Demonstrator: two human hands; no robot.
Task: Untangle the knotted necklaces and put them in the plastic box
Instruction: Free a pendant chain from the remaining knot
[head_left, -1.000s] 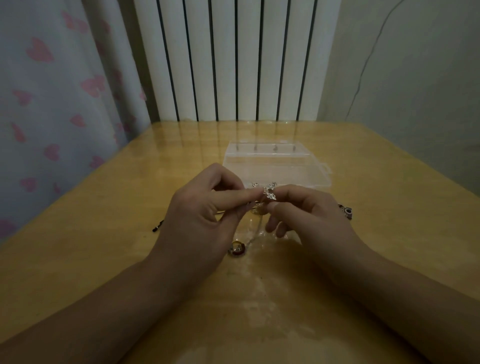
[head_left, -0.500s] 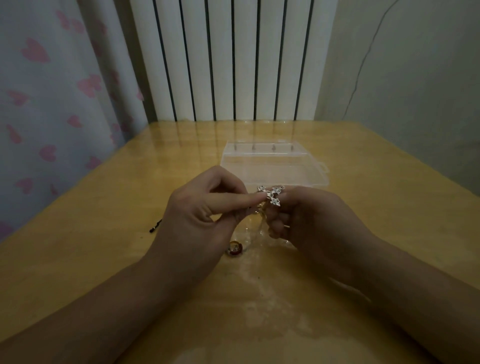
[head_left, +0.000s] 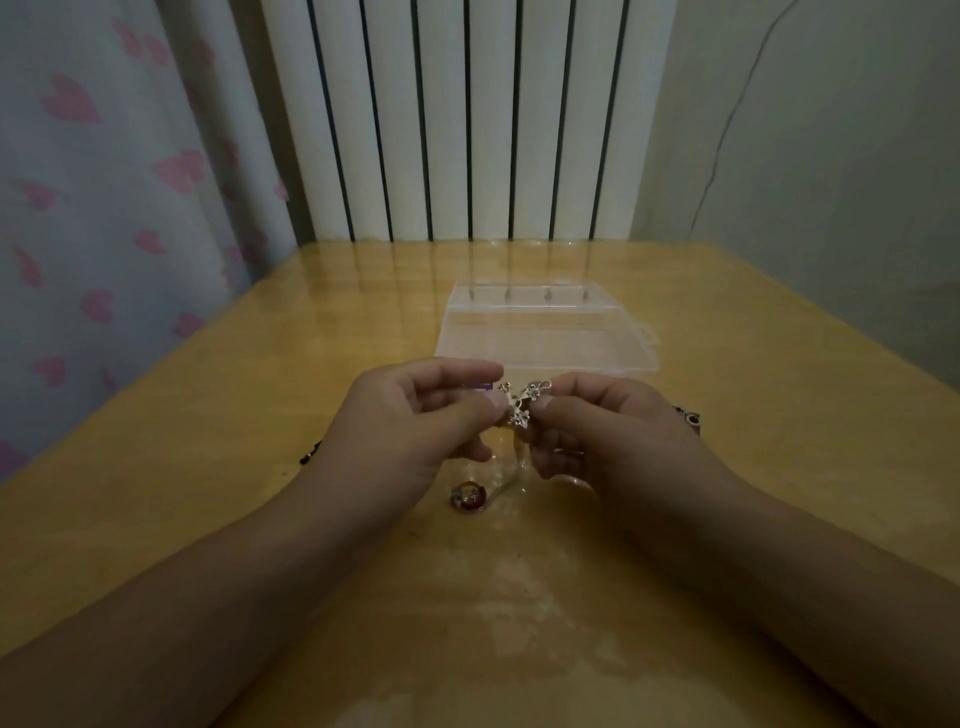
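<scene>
Two hands meet over a yellow wooden table (head_left: 208, 467). The left hand (head_left: 415, 426) and the right hand (head_left: 608, 431) each pinch one shiny silver knot of necklaces (head_left: 522, 405) between thumb and fingers, with the other fingers curled in. The knot is held up in the air between the two hands, just in front of the plastic box. A thin chain (head_left: 506, 478) hangs down from the knot to the table. One round pendant (head_left: 469, 497) with a dark red middle lies on the table below the hands. One clear plastic box (head_left: 545, 332) sits open behind the hands, its lid lying flat. One dark bead piece (head_left: 688, 417) peeks out beside the right hand, and one small dark end (head_left: 310, 455) shows by the left wrist. How many necklaces are in the knot is too hard to tell.
</scene>
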